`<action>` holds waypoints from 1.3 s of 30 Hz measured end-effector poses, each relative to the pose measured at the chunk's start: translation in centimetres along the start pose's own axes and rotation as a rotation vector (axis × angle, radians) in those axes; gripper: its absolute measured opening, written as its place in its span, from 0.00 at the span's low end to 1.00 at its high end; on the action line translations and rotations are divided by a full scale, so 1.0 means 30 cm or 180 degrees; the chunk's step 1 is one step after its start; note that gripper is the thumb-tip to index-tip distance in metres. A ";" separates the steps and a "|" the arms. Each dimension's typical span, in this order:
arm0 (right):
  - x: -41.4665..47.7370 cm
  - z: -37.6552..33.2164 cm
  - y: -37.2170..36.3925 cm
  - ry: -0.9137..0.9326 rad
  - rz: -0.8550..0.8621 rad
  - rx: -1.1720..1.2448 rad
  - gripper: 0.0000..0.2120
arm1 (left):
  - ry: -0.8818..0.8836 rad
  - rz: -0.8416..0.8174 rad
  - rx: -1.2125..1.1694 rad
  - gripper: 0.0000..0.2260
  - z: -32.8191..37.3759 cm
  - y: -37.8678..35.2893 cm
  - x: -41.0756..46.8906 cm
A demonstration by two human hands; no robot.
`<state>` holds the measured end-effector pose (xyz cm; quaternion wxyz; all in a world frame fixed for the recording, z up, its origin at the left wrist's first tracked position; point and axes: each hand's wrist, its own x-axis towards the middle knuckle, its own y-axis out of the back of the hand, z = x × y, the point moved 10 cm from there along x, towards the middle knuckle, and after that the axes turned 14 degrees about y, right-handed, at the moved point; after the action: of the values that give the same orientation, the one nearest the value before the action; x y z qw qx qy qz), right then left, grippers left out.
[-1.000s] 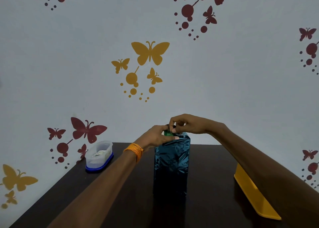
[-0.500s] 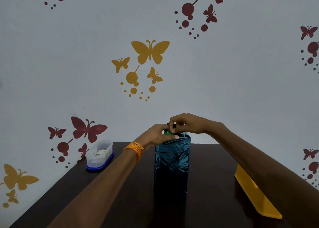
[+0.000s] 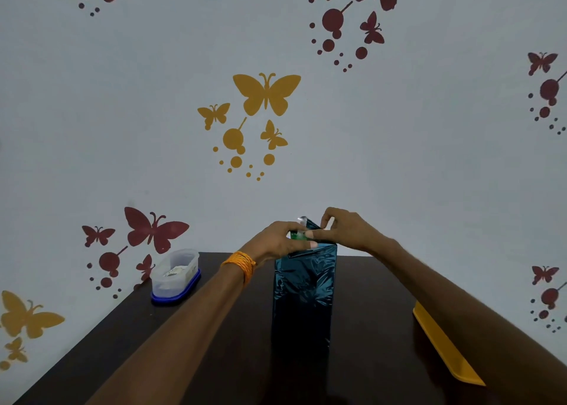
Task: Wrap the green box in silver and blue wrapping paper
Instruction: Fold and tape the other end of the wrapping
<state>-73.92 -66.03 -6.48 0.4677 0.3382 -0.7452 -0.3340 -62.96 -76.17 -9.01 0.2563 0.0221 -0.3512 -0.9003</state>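
Wrapping paper [image 3: 303, 285] nearly closed over an upright box

The green box [image 3: 297, 235] stands on end near the middle of a dark table [image 3: 214, 358]. Shiny blue wrapping paper covers all of its near face. Only a small patch of green shows at the top, between the two hands. There is pale print on that patch, but it is too small and blurred to read.

The left hand [image 3: 276, 240] reaches across the top near edge. Its fingers are stretched almost straight and press the paper against the box. Its thumb is hidden behind the hand.

The right hand [image 3: 343, 231] pinches a raised flap of the paper between thumb and fingertips, just above the box. The silver underside of the flap shows at its tip.

An orange thread band [image 3: 241, 265] circles the left wrist.

At the far left of the table sits a clear plastic container [image 3: 176, 275] on a blue base. Something pale lies inside, though it cannot be made out through the cloudy wall.

A yellow tray [image 3: 445, 343] lies at the right edge of the table. The right forearm covers part of it, so its full shape is unclear.

The far side of the box and its top face are hidden by the hands.

Behind the table, yellow and maroon butterfly stickers [image 3: 267, 93] dot the pale wall [image 3: 429, 159]. Several of them are cut off by the edges of the view.
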 end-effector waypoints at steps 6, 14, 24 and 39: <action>-0.108 0.072 -0.126 -0.1242 0.0152 0.2194 0.21 | 0.0017 0.0040 0.0109 0.24 0.001 0.002 0.004; -0.138 0.046 -0.154 -0.1453 0.0405 0.2564 0.11 | 0.0013 0.0031 0.0238 0.25 0.005 -0.001 0.006; -0.162 0.039 -0.170 -0.1504 0.0732 0.2810 0.13 | 0.0159 0.0000 0.0022 0.23 -0.001 0.003 -0.010; -0.178 0.011 -0.146 -0.1332 0.0758 0.2692 0.14 | 0.0718 0.1008 -0.1171 0.34 -0.008 0.059 -0.015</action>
<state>-71.59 -64.00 -12.67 0.1643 0.3366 -0.9272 -0.0070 -61.72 -77.20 -8.11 0.4312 0.0201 -0.1499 -0.8895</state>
